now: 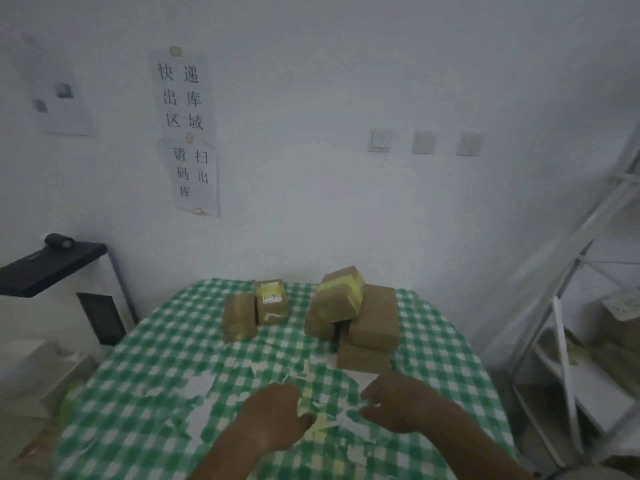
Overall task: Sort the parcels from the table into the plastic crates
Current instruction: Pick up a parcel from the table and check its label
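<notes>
The tablecloth (145, 393) is checked in green and white (worn to white patches); the parcels (372, 317) are brown, one (341, 294) banded with yellow tape.

wall sign (183, 95): 快递出库区域

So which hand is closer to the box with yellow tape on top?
Right. The right hand sits below the yellow-taped box, slightly right; the left hand is farther down-left.
</notes>
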